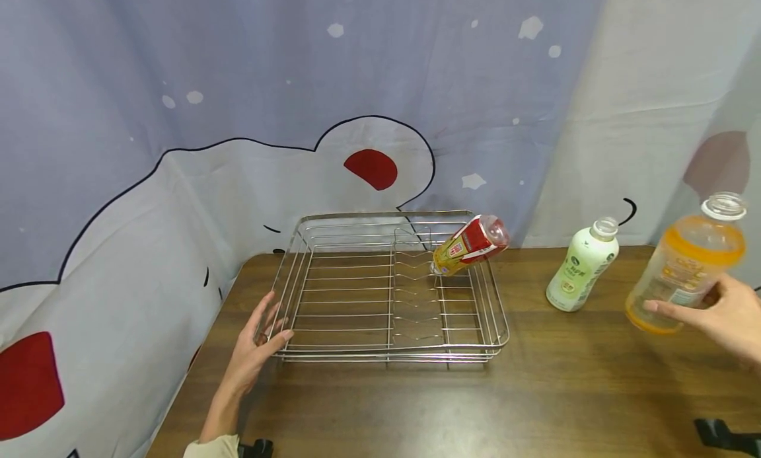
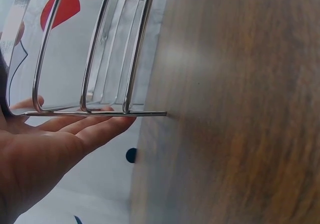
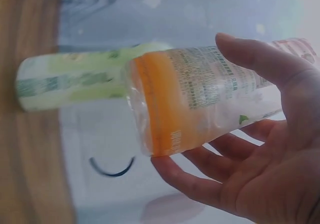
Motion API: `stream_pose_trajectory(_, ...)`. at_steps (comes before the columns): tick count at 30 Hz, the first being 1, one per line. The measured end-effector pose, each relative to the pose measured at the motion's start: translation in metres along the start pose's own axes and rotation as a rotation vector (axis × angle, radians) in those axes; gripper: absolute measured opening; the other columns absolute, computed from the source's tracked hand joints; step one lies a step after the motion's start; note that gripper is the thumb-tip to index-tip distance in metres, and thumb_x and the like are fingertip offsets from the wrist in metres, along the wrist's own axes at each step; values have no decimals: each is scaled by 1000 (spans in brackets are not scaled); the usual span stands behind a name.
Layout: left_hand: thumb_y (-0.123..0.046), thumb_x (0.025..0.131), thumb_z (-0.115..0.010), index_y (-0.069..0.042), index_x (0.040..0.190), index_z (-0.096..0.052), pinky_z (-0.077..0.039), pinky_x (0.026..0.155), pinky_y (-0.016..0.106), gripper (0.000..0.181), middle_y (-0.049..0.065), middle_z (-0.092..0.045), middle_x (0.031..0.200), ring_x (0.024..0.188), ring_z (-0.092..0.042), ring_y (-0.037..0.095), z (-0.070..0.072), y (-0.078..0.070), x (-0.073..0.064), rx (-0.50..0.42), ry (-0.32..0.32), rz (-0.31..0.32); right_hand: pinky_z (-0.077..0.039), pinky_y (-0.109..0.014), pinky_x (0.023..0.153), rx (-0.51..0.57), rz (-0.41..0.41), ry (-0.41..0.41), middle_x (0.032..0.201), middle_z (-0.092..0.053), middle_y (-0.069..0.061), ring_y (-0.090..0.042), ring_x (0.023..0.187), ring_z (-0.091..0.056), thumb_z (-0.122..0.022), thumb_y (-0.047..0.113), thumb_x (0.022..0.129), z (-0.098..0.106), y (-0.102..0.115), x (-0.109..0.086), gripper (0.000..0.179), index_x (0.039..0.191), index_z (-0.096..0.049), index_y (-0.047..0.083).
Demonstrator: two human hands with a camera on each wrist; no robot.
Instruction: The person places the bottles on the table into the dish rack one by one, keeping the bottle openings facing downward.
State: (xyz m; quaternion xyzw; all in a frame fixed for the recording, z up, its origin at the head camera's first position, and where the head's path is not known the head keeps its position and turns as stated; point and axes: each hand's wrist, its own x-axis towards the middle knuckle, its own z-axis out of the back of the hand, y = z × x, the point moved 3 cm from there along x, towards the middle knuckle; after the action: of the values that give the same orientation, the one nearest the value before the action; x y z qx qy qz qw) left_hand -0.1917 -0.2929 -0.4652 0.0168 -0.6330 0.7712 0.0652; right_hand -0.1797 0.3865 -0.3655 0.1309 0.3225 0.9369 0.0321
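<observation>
My left hand (image 1: 252, 349) rests against the left end of a wire dish rack (image 1: 345, 302). Its fingers (image 2: 102, 129) lie fairly straight along the outer wires in the left wrist view, while the thumb reaches the front corner. At the right, my right hand (image 1: 722, 312) grips a clear plastic bottle (image 1: 684, 266) with orange bands and no cap. In the right wrist view this bottle (image 3: 200, 94) is held off the table, thumb on one side and curled fingers on the other. A red and yellow bottle (image 1: 472, 244) leans neck-up-right inside the rack's right rear.
A green and white bottle (image 1: 582, 264) without a cap stands on the wooden table (image 1: 571, 392), between the rack and the held bottle. A patterned curtain (image 1: 267, 68) hangs along the table's back and left edges. A black strap end (image 1: 725, 435) shows at lower right.
</observation>
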Motion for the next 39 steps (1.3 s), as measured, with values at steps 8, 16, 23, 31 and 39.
stream_pose_trajectory(8,-5,95,-62,-17,160,-13,-17,112,64,82,24,-16,159,138,-31,48,0,-1,-1,-10,-2,-12,-44,-27,57,-87,76,44,110,-58,-38,-17,77,-65,-88,28,74,12,53,4,72,123,-50,-9)
stream_pose_trajectory(16,-5,96,-62,-16,160,-12,-13,113,65,82,24,-16,159,138,-29,50,0,-2,-2,-10,13,-7,-47,-36,58,-143,166,131,109,-63,-34,-52,90,-63,-91,36,69,15,97,9,72,119,-57,-3)
stream_pose_trajectory(23,-12,93,-68,-15,159,-19,-29,111,56,82,17,-19,160,141,-29,44,4,-12,0,100,-20,-8,-48,-38,61,-150,260,171,109,-66,-29,-49,96,-63,-93,36,66,8,125,10,72,119,-58,3)
stream_pose_trajectory(31,-27,84,-80,-27,156,-30,-20,105,72,88,11,-27,160,146,-18,39,-2,-47,2,425,-144,-120,-47,-39,62,-205,426,137,91,-70,-5,-28,81,-64,-96,30,58,-5,158,9,62,106,-61,11)
stream_pose_trajectory(39,-12,74,-86,-11,153,-38,-22,108,69,92,11,-35,156,146,-22,35,-30,-85,3,446,-183,-381,-48,-40,63,-245,563,153,86,-66,4,-18,75,-60,-94,23,56,-22,183,6,57,103,-62,13)
